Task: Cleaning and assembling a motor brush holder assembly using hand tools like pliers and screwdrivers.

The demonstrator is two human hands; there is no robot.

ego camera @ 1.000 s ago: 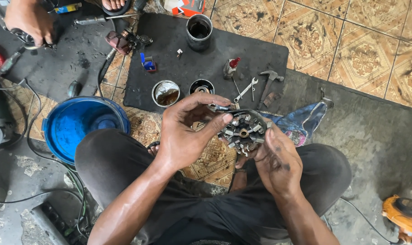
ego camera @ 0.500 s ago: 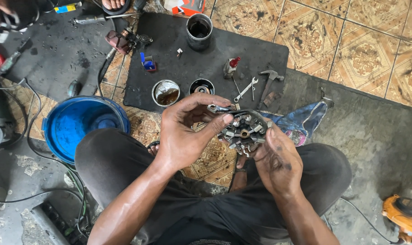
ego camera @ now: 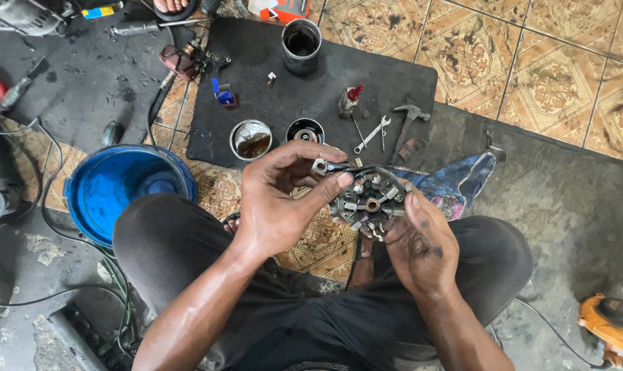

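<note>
Right hand [ego camera: 421, 240] grips round grey metal brush-holder plate [ego camera: 370, 200] from below, fingers clamped on its rim, above the lap | left hand [ego camera: 284, 199] pinches a small wire terminal [ego camera: 320, 166] at the plate's top edge, thumb and fingertips together | plate off its motor, terminal loose; small wrench [ego camera: 372, 134] and hammer [ego camera: 406, 120] unused on black mat [ego camera: 256, 103].

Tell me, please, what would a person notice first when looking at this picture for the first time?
Most striking is the round metal part with small blocks around its hub, held in the middle of the picture between the greasy left hand and right hand. Next comes the bright blue bucket on the floor at the left, beside the person's knee. Beyond the hands, a dark mat carries two small open tins, a wrench and a hammer.
</note>
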